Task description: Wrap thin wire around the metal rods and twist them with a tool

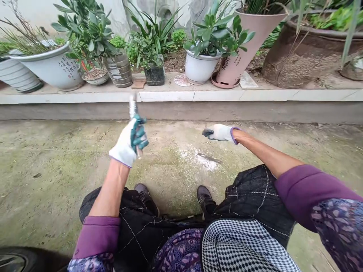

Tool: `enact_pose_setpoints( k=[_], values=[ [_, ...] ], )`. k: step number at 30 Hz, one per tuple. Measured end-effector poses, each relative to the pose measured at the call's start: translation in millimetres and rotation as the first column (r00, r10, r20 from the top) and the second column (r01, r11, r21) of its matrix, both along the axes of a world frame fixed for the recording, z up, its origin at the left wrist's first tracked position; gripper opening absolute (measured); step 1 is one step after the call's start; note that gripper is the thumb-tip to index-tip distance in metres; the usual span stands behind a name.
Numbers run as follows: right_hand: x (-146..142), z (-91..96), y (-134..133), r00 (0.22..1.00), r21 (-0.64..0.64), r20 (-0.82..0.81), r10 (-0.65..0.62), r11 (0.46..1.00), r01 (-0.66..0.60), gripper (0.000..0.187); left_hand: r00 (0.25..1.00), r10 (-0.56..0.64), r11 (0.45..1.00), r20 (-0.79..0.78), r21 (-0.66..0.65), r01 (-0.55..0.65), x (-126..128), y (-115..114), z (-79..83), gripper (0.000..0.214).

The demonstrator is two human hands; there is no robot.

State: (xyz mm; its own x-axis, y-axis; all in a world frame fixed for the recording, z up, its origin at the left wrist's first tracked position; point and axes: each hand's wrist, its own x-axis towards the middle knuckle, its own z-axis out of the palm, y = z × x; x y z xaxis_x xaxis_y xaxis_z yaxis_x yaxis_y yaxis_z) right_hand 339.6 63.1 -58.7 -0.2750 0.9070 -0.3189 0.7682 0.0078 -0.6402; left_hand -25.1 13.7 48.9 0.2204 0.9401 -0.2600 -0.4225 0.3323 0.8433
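My left hand (pixel 131 141), in a white glove with green-coated fingers, is closed around a white and grey stick-like thing (pixel 133 107). The stick stands nearly upright, its top smeared by motion and its lower end showing below the fist. Over the concrete to the right hovers my right hand (pixel 219 132), in a white glove with dark fingertips and a purple cuff. Its fingers are curled together, and whatever they hold is hidden. Below it, white flakes (pixel 208 164) are scattered on the ground, with a long thin dark thing (pixel 209 157) lying among them.
A low tiled ledge (pixel 167 96) runs across the front, bearing several potted plants, among them a white pot (pixel 198 68), a pink planter (pixel 239 45) and a large brown pot (pixel 300 60). My shoes (pixel 205 194) flank the flakes. A black tyre (pixel 31 258) is at lower left.
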Motion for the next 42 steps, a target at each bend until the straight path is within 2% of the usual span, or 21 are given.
enact_pose_setpoints(
  k=[1,3,6,9,11,13,15,18,20,21,23,25,26,27,28,31,34,36,39,42],
  values=[
    [-11.7,7.2,1.6,0.998,0.005,-0.062,0.017,1.000,-0.017,0.035,0.999,-0.040,0.999,-0.036,0.006,0.040,10.9,-2.2,-5.1,0.017],
    [-39.5,21.2,2.8,0.950,0.011,-0.306,0.066,0.998,-0.066,0.043,0.990,-0.111,0.994,-0.090,0.014,0.112,27.9,-6.7,-12.5,0.015],
    [-85.9,36.2,-3.3,0.780,0.061,-0.586,0.218,0.972,-0.225,0.057,0.977,-0.173,0.984,-0.121,0.026,0.177,41.9,-11.6,-18.2,0.016],
    [-125.2,43.4,-21.8,0.623,0.061,-0.730,0.282,0.934,-0.351,0.062,0.969,-0.219,0.974,-0.117,0.027,0.224,46.3,-13.5,-20.8,0.023],
    [-138.4,46.6,-37.7,0.566,0.002,-0.788,0.243,0.920,-0.392,0.056,0.961,-0.240,0.969,-0.135,0.029,0.246,46.3,-14.6,-21.5,0.026],
    [-137.7,50.9,-51.5,0.583,-0.117,-0.800,0.143,0.916,-0.384,0.049,0.949,-0.262,0.962,-0.176,0.032,0.271,45.3,-16.1,-21.6,0.024],
    [-125.9,56.4,-60.4,0.657,-0.203,-0.751,0.069,0.922,-0.329,0.040,0.932,-0.266,0.959,-0.244,0.035,0.283,43.7,-17.4,-23.1,0.025],
    [-101.5,65.1,-67.0,0.771,-0.172,-0.635,0.049,0.964,-0.203,0.031,0.874,-0.167,0.977,-0.457,0.046,0.210,41.9,-15.6,-31.5,0.028],
    [-89.9,70.5,-71.5,0.852,-0.066,-0.517,0.086,0.988,-0.139,0.030,0.734,-0.071,0.982,-0.676,0.083,0.172,42.2,-10.9,-41.5,0.027],
    [-86.7,73.3,-74.6,0.899,0.006,-0.420,0.126,0.991,-0.136,0.029,0.619,-0.028,0.976,-0.785,0.112,0.185,43.1,-7.7,-47.2,0.026],
    [-84.5,79.5,-81.3,0.964,0.168,-0.126,0.234,0.963,-0.212,0.027,0.308,0.053,0.951,-0.950,0.142,0.274,46.6,-1.4,-58.5,0.025],
    [-84.4,86.0,-84.8,0.933,0.252,0.202,0.297,0.905,-0.342,0.023,0.002,0.089,0.914,-0.996,0.083,0.397,52.2,2.0,-68.7,0.026],
    [-83.5,88.8,-84.0,0.898,0.266,0.327,0.296,0.883,-0.388,0.022,-0.096,0.080,0.891,-0.992,0.028,0.453,55.7,1.8,-73.1,0.028],
    [-81.4,90.8,-81.3,0.866,0.272,0.413,0.283,0.869,-0.414,0.021,-0.152,0.057,0.865,-0.987,-0.028,0.501,59.3,0.4,-76.7,0.029],
    [-77.9,91.7,-76.6,0.848,0.278,0.462,0.260,0.866,-0.417,0.022,-0.170,0.025,0.836,-0.985,-0.073,0.543,62.8,-2.4,-79.6,0.029],
    [-63.3,87.6,-57.1,0.872,0.317,0.459,0.171,0.885,-0.340,0.027,-0.119,-0.060,0.750,-0.991,-0.123,0.649,71.1,-15.0,-82.8,0.027],
    [-54.5,78.0,-40.7,0.943,0.327,0.301,0.145,0.913,-0.245,0.026,-0.039,-0.129,0.674,-0.991,-0.116,0.730,73.4,-27.5,-78.6,0.025],
    [-56.3,71.3,-34.2,0.975,0.274,0.157,0.159,0.941,-0.197,0.025,0.028,-0.170,0.637,-0.985,-0.088,0.766,72.4,-33.7,-74.2,0.026],
    [-66.4,59.7,-29.1,0.988,0.117,-0.057,0.145,0.984,-0.137,0.023,0.136,-0.223,0.611,-0.965,-0.030,0.791,68.3,-39.9,-68.3,0.032],
    [-77.2,46.0,-29.2,0.964,0.011,-0.209,0.164,0.986,-0.166,0.020,0.225,-0.235,0.627,-0.946,0.030,0.778,59.8,-41.6,-63.1,0.039]
  ],
)
